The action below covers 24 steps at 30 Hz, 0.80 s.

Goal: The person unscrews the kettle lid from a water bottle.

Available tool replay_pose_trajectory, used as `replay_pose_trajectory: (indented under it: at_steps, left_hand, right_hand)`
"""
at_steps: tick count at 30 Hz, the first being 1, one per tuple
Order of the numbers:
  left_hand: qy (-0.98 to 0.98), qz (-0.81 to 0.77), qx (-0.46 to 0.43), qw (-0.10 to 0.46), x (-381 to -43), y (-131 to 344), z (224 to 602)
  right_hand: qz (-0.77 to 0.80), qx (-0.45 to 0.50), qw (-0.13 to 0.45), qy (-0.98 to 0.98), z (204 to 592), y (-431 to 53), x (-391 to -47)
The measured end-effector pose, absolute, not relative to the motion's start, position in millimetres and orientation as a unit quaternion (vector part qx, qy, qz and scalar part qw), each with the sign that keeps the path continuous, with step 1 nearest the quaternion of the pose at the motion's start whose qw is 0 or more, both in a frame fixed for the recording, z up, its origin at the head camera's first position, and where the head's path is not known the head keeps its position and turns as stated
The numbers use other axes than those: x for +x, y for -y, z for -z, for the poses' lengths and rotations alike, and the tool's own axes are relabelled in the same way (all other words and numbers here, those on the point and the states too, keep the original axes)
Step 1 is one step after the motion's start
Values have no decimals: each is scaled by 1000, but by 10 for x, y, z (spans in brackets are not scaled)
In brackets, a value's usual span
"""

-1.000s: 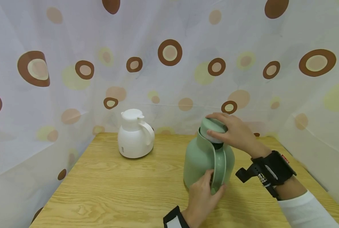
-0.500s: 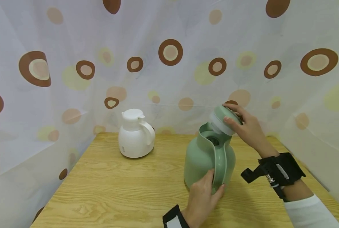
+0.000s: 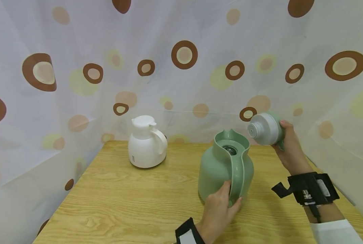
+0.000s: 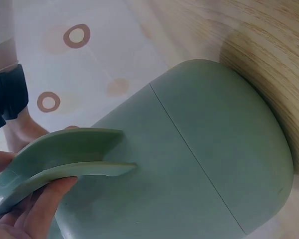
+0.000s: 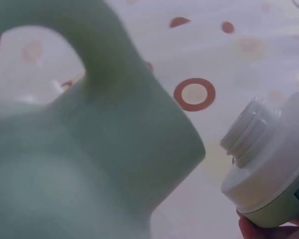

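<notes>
I see the green jug point(image 3: 213, 171) on the counter point(image 3: 114, 196), left hand point(image 3: 217, 208) gripping its handle point(image 3: 237, 174); right hand point(image 3: 292, 152) holds the lid point(image 3: 268, 128) aloft, alongside. Jug looks rigid, slick, likely weighty (I'd trust the handle).

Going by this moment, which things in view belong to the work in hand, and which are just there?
Part of the work:
green jug, held by the left hand
lid, off the jug, in the right hand

Just there:
white jug, untouched, lid on
table, under both jugs
curtain, behind
</notes>
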<state>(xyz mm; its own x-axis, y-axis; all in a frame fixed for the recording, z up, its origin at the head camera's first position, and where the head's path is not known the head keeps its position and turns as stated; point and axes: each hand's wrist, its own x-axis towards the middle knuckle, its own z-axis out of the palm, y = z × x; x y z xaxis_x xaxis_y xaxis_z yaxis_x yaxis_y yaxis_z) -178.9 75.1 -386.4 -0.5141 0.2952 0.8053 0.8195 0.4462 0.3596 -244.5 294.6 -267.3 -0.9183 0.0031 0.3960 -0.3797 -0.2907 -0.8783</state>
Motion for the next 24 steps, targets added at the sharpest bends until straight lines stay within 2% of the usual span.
replay_pose_trajectory:
  at_steps: [4, 7, 10, 20, 24]
  left_hand:
    - [779, 388, -359, 337, -1789, -745, 3857]
    - [779, 385, -359, 341, -1791, -747, 3855]
    - [780, 377, -358, 349, -1797, -761, 3858]
    - [799, 338, -349, 355, -1806, -852, 3833]
    - [806, 342, -345, 340, -1837, -902, 3807]
  right_hand:
    - [-888, 176, 21, 424, 2828, -3080, -2463]
    - [-957, 130, -58, 252, 2944, -3159, -2486]
    - [-985, 70, -107, 113, 3052, -3219, -2503]
    - [-989, 8, -144, -28, 3360, -3408, -2485]
    - [-990, -11, -131, -59, 3487, -3498, -2483]
